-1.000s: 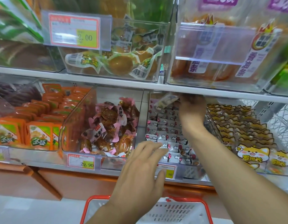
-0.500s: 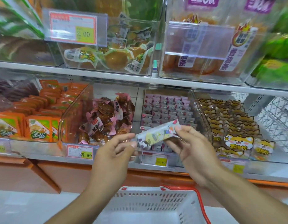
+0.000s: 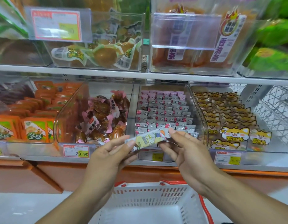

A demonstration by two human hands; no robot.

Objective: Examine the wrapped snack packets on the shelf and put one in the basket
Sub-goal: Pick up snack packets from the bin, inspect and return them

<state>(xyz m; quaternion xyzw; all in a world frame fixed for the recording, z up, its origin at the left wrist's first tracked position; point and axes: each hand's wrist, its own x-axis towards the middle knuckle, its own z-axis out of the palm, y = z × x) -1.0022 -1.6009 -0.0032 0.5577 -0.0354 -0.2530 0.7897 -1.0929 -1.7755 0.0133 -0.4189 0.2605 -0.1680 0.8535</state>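
A long wrapped snack packet (image 3: 149,137), pale yellow and white with cartoon print, is held slantwise in front of the lower shelf. My left hand (image 3: 111,157) pinches its lower left end and my right hand (image 3: 187,151) pinches its upper right end. Behind it, a clear bin (image 3: 165,110) holds several rows of similar small pink-and-white packets. The white basket (image 3: 149,196) with a red rim and handles sits below my hands, and nothing shows inside it.
Clear bins line the lower shelf: orange packets (image 3: 33,120), brown pink-wrapped snacks (image 3: 102,118), cat-print packets (image 3: 227,120). The upper shelf (image 3: 140,75) carries more bins close above. Price tags (image 3: 76,151) run along the shelf front. A wire rack (image 3: 274,110) stands at the right.
My right hand drew a packet out of the pink-and-white bin and brought it down; my left hand rose and took its other end. Since half a second ago the packet has barely moved.
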